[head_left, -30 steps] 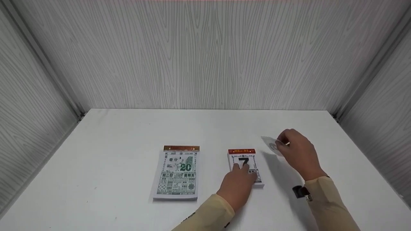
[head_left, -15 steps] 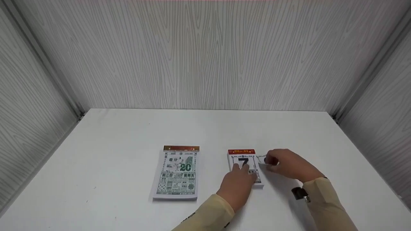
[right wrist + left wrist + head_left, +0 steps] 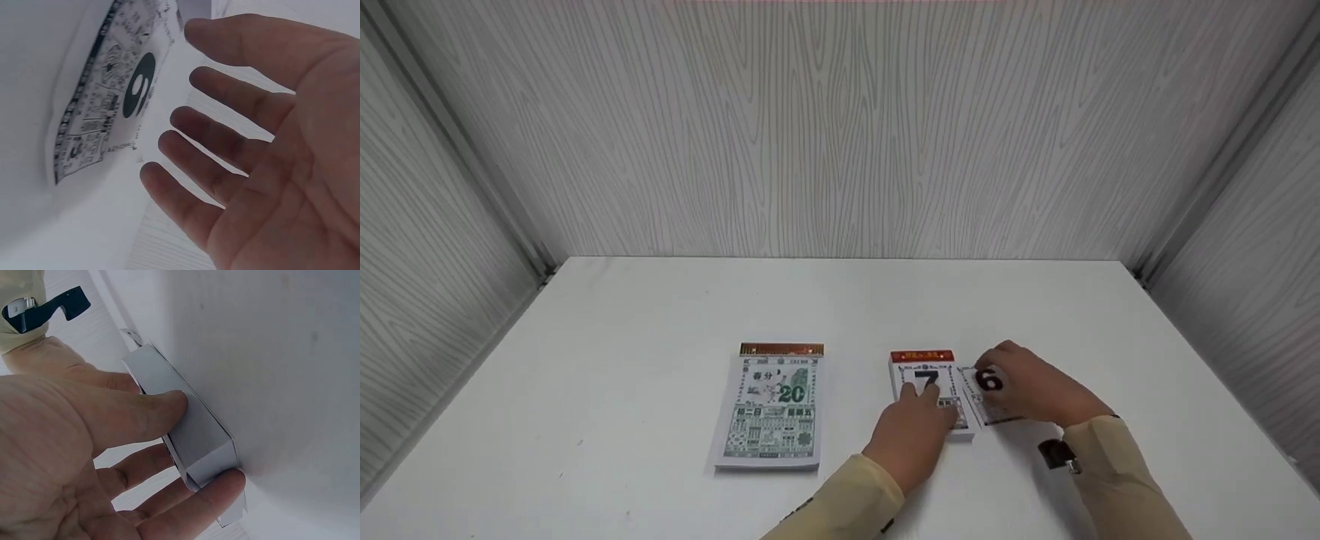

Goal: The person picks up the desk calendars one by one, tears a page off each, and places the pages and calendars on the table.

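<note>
A small calendar is gripped at its edges by the left hand — fingers curled. Just beside, a sheet marked 6 is overhung by the right hand — fingers apart, nothing held. Leftward, across a wide gap, a larger calendar is seen.

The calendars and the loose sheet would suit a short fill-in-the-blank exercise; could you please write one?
The small calendar shows the big number ____.
The loose sheet beside it shows a big ____.
The person's ____ hand holds the small calendar.
On the large calendar, the 20 is printed in ____.

Missing words: 7; 6; left; green.
</note>
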Tool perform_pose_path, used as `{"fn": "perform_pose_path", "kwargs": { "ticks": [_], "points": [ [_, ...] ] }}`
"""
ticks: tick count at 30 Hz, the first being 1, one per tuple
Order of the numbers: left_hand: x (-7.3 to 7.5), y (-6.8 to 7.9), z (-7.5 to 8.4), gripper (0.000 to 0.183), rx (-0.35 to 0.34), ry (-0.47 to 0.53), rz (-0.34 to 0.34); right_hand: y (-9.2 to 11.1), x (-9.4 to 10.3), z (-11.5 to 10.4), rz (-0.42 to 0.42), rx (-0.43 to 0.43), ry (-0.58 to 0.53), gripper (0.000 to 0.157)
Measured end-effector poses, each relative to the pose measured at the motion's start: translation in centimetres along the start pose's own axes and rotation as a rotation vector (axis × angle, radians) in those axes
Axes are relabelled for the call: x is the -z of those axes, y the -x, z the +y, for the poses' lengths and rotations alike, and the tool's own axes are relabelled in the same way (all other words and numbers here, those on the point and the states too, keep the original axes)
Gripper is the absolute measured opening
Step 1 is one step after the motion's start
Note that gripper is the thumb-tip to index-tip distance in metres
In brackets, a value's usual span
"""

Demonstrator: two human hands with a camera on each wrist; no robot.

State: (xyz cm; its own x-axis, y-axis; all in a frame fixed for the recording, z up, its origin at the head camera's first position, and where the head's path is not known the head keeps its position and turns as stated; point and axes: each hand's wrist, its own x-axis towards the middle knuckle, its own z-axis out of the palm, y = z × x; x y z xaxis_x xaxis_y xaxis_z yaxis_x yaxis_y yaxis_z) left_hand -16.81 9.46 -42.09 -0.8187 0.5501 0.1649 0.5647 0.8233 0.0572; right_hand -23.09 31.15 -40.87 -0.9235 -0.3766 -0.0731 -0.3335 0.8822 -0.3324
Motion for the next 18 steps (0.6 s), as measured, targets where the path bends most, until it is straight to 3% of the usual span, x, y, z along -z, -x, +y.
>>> {"fn": "perform_pose_path", "kwargs": {
  "ticks": [7, 12, 15, 18],
  "points": [
    [-0.2, 0.0, -0.1, 0.027, -0.002, -0.009, 0.003, 0.2, -0.6, -0.2, -0.057, -0.081, 0.01, 0.042],
    [-0.1, 0.1, -0.2, 0.026, -0.004, 0.007, 0.005, 0.4, -0.2, -1.2, -0.035, -0.106, 0.068, 0.044],
    [0.2, 0.1, -0.3, 0.027, 0.001, 0.023, -0.013, 0.6, 0.5, -2.5, 0.024, -0.059, 0.067, 0.045],
    [1.0, 0.4, -0.6, 0.034, -0.012, 0.021, -0.058, 0.9, 1.0, -4.2, 0.074, 0.059, 0.034, 0.044]
  ]
}}
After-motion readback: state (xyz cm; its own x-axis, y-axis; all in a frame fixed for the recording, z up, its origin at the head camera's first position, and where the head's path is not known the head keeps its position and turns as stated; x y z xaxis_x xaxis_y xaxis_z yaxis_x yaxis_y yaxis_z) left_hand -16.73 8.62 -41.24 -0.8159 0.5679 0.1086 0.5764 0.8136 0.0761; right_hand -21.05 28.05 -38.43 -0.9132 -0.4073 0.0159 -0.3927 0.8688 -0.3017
